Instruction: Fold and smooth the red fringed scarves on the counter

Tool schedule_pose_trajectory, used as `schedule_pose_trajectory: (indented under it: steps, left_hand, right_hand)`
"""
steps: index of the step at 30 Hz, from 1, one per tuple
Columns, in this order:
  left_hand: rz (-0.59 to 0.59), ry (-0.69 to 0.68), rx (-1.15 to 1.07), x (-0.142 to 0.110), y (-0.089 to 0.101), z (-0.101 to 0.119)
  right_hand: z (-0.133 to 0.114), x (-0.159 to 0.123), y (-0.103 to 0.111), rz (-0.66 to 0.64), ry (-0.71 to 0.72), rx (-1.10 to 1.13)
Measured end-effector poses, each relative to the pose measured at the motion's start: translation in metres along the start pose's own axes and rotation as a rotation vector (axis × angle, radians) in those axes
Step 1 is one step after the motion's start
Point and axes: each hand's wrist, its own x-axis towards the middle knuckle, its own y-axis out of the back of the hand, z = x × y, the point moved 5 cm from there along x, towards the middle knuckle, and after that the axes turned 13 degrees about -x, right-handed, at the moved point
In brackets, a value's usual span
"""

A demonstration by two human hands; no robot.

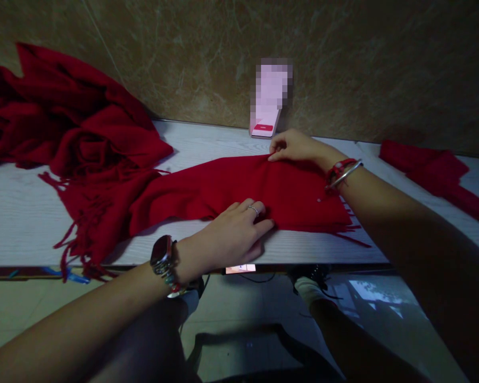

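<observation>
A red scarf with fringed ends lies stretched along a white wood-grain table. At its far edge, right of the middle, my right hand pinches the cloth between thumb and fingers. My left hand rests on the near edge, its palm down and fingers bent over the fabric; the fingertips press on the scarf, and the thumb side is partly hidden. The right end of the scarf, with its fringe, lies flat. Its left part runs into a crumpled fringed section.
More red cloth is heaped at the left against the brown marble-patterned wall. A phone leans on that wall behind the scarf. Another red piece lies at the far right. Below the table's front edge are legs and a tiled floor.
</observation>
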Motion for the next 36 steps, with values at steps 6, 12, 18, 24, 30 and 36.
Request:
schedule_pose_trajectory:
  steps: [6,12,18,24,30,36]
  left_hand:
    - [-0.018,0.059,-0.049,-0.005,-0.008,-0.008]
    - [-0.106,0.191,-0.034,-0.005,-0.014,-0.014]
    - [-0.173,0.215,-0.044,-0.006,-0.011,-0.015]
    - [-0.051,0.321,-0.123,0.019,0.021,-0.025]
    - [0.140,0.532,-0.090,0.069,0.022,-0.051]
    - [0.140,0.638,-0.129,0.071,-0.003,-0.068]
  right_hand:
    - [0.019,-0.014,-0.005,0.074,-0.006,-0.068]
    - [0.035,-0.035,-0.012,0.163,-0.030,-0.240]
    - [0.047,-0.047,-0.019,0.295,-0.077,-0.279]
    - [0.028,-0.062,-0.011,0.431,-0.216,-0.204]
    - [-0.018,-0.091,-0.038,0.200,-0.171,-0.310]
    - [-0.008,-0.102,-0.044,0.058,-0.363,-0.354]
